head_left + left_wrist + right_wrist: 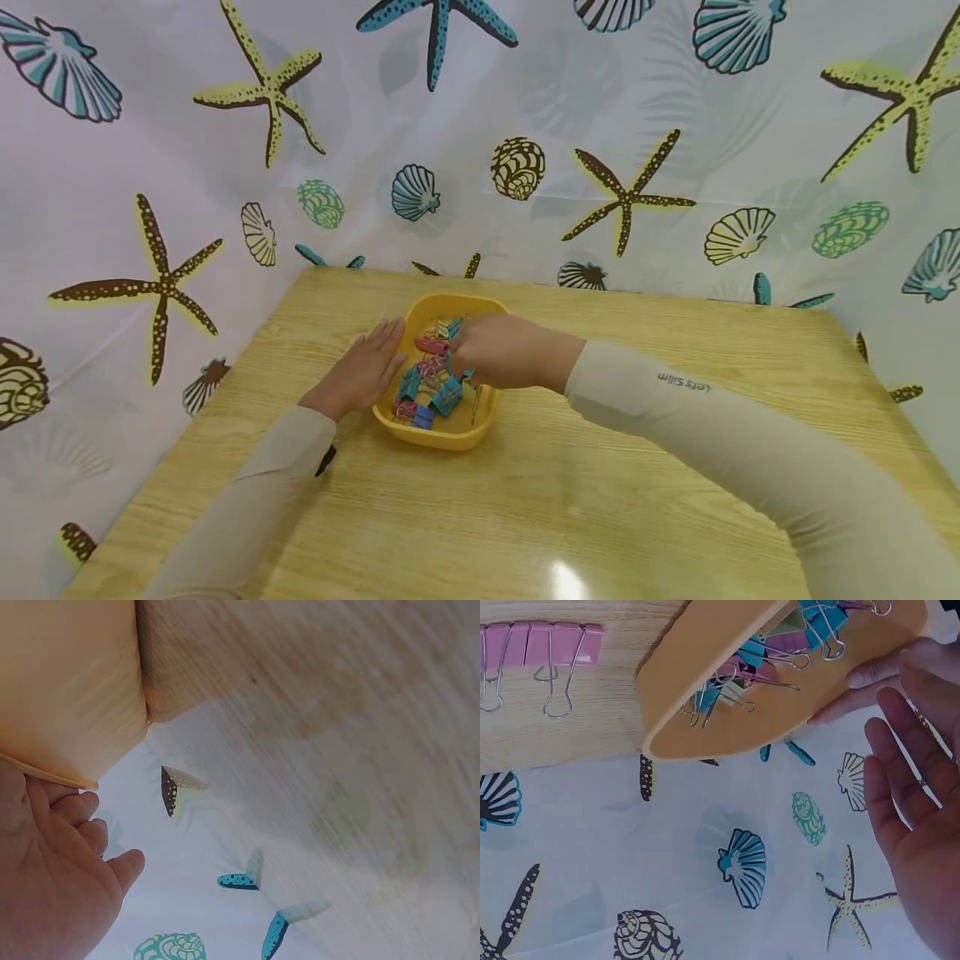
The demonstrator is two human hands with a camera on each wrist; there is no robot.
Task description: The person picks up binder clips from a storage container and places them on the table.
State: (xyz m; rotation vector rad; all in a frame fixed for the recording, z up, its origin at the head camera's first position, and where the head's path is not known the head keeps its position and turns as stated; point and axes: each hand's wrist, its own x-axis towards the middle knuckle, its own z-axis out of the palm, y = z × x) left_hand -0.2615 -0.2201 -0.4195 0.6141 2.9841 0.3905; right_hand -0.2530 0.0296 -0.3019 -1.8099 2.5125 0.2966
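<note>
A yellow plastic bin (442,437) holds many binder clips (429,375) in teal, pink, blue and pale yellow, with silver wire handles. Along the bin's left side lies my left hand (358,371), fingers straight and up against the wall. In the left wrist view that hand (52,862) is beside the bin's side. My right hand (491,350) reaches over the bin's right rim, fingers pointing down; the hand's back hides the fingertips in the head view. From the right wrist, the right hand (922,817) shows relaxed, slightly bent fingers with no clip between them.
Pink binder clips (562,645) sit in a row on the wooden table (637,492), seen in the right wrist view. A white curtain (480,108) with starfish and shell prints hangs behind the table and at both sides.
</note>
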